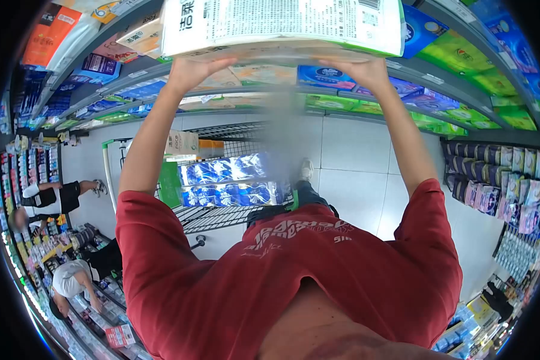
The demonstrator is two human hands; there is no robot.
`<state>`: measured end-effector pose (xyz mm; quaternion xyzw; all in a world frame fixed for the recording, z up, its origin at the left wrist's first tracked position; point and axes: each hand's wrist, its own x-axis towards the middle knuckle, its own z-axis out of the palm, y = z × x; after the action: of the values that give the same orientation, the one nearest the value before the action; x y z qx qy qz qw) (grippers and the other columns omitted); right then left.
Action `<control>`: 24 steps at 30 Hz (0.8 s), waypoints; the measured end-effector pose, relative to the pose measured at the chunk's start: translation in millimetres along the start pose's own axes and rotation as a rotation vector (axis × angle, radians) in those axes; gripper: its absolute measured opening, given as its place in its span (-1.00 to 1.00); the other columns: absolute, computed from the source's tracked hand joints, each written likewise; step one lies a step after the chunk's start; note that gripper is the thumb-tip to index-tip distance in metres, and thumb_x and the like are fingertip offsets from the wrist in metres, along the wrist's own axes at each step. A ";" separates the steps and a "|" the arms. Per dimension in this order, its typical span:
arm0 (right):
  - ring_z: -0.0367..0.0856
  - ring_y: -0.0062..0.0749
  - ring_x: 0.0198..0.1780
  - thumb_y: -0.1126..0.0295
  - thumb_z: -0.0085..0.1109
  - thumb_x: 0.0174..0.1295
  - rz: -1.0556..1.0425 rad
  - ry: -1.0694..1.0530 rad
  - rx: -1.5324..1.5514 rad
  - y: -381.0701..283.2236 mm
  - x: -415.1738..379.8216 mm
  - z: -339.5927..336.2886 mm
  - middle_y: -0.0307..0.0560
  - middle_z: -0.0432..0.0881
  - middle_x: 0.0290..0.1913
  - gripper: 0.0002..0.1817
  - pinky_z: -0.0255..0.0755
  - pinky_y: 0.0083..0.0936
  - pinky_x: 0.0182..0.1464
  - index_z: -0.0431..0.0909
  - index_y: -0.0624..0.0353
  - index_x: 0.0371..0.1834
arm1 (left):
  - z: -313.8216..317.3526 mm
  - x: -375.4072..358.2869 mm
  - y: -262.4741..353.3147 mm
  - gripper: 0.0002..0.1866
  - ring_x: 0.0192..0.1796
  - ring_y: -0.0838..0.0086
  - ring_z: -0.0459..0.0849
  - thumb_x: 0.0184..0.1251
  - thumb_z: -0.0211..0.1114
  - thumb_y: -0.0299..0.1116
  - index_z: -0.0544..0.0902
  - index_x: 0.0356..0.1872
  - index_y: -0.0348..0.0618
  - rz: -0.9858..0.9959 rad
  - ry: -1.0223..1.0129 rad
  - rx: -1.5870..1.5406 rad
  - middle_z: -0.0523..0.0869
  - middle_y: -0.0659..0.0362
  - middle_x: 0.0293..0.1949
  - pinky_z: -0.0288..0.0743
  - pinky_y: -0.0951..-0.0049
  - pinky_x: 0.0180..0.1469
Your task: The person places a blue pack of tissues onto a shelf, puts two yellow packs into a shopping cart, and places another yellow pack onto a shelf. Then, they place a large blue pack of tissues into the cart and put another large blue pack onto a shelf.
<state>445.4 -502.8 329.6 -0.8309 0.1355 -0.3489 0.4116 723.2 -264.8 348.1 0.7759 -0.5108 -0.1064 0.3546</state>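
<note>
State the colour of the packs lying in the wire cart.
Blue and white plastic-wrapped packs, head view.

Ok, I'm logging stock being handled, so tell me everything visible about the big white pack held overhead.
The big white pack is a wide, flat, plastic-wrapped bundle, white with green trim, dense small print and a barcode near its right corner. It sits raised level in front of the shelves, its upper part cut off by the frame. The left hand and right hand support its underside from below.

Wire trolley (pixel 222 219) with blue packs (pixel 231 186), stocked shelves (pixel 462 66), two people (pixel 54 201) nearby
</note>
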 end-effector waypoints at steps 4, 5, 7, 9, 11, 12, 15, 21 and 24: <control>0.58 -0.24 0.01 0.18 0.46 -0.05 -0.091 -0.036 -0.078 48.5 32.6 12.6 -0.04 0.63 -0.01 -0.46 0.45 -0.36 0.05 0.55 0.16 0.01 | 4.3 19.3 -9.9 -0.51 -0.04 0.34 0.67 0.03 0.48 -0.06 0.67 0.00 -0.01 0.312 0.169 0.175 0.71 0.18 -0.03 0.56 0.44 -0.06; 0.50 -0.20 0.15 0.14 0.36 0.09 -0.196 -0.093 -0.349 51.0 38.4 12.5 -0.05 0.56 0.12 -0.45 0.36 -0.30 0.20 0.49 0.13 0.13 | 7.6 22.9 -16.1 -0.51 -0.04 0.34 0.67 0.03 0.48 -0.06 0.67 0.00 -0.01 0.312 0.173 0.175 0.71 0.18 -0.03 0.56 0.44 -0.06; 0.54 -0.16 0.07 0.16 0.37 0.08 -0.258 -0.038 -0.380 63.2 48.0 20.3 -0.08 0.59 0.07 -0.49 0.43 -0.35 0.08 0.52 0.04 0.11 | 10.4 26.5 -20.7 -0.56 -0.03 0.36 0.66 0.06 0.46 -0.10 0.68 -0.04 -0.03 0.162 0.191 0.293 0.72 0.18 -0.06 0.55 0.41 -0.05; 0.55 -0.22 0.06 0.17 0.41 0.05 -0.128 -0.065 -0.395 71.2 53.1 28.7 -0.06 0.61 0.05 -0.48 0.44 -0.37 0.08 0.54 0.10 0.08 | 13.8 31.3 -30.5 -0.56 -0.03 0.36 0.66 0.04 0.48 -0.11 0.69 -0.05 -0.05 0.120 0.190 0.317 0.72 0.17 -0.06 0.55 0.41 -0.05; 0.57 -0.25 0.03 0.18 0.45 0.00 -0.166 -0.016 -0.371 119.6 57.0 48.9 -0.06 0.63 0.02 -0.47 0.46 -0.39 0.05 0.55 0.12 0.05 | 19.3 42.8 -35.9 -0.56 -0.04 0.37 0.66 0.02 0.49 -0.11 0.69 -0.06 -0.06 0.107 0.192 0.334 0.72 0.17 -0.07 0.55 0.41 -0.05; 0.60 -0.28 0.01 0.19 0.49 -0.04 -0.206 0.016 -0.345 120.0 63.1 47.8 -0.06 0.65 -0.01 -0.46 0.48 -0.40 0.03 0.57 0.14 0.02 | 23.6 45.1 -37.9 -0.55 -0.05 0.37 0.67 0.00 0.51 -0.13 0.69 -0.08 -0.08 0.112 0.190 0.200 0.73 0.16 -0.08 0.55 0.40 -0.05; 0.53 0.05 0.03 0.31 0.42 -0.15 -0.151 0.023 -0.195 113.8 59.9 47.5 0.15 0.55 0.00 -0.50 0.46 -0.27 0.04 0.57 0.19 -0.06 | 35.9 49.7 -44.9 -0.51 -0.09 0.34 0.67 -0.09 0.57 -0.17 0.68 -0.09 -0.12 0.049 0.207 0.039 0.73 0.14 -0.10 0.55 0.38 -0.05; 0.51 0.00 0.07 0.23 0.49 -0.17 0.068 -0.004 -0.189 100.0 52.8 48.5 0.15 0.48 0.08 -0.31 0.43 -0.24 0.07 0.45 0.21 0.09 | 49.2 60.1 -53.8 -0.47 -0.16 0.34 0.68 -0.14 0.58 -0.14 0.67 -0.12 -0.20 0.095 0.286 0.113 0.73 0.07 -0.16 0.55 0.40 -0.11; 0.50 -0.01 0.11 0.19 0.52 -0.18 0.089 -0.017 -0.142 96.0 59.1 46.9 0.14 0.48 0.07 -0.26 0.41 -0.25 0.10 0.43 0.22 0.10 | 44.7 72.3 -59.2 -0.52 -0.25 0.33 0.70 -0.16 0.59 -0.21 0.68 -0.19 -0.23 -0.133 0.057 0.060 0.75 0.06 -0.25 0.55 0.38 -0.17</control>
<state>526.3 -565.4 263.0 -0.8540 0.1935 -0.3128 0.3680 775.0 -333.9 290.9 0.8211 -0.4510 -0.0922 0.3375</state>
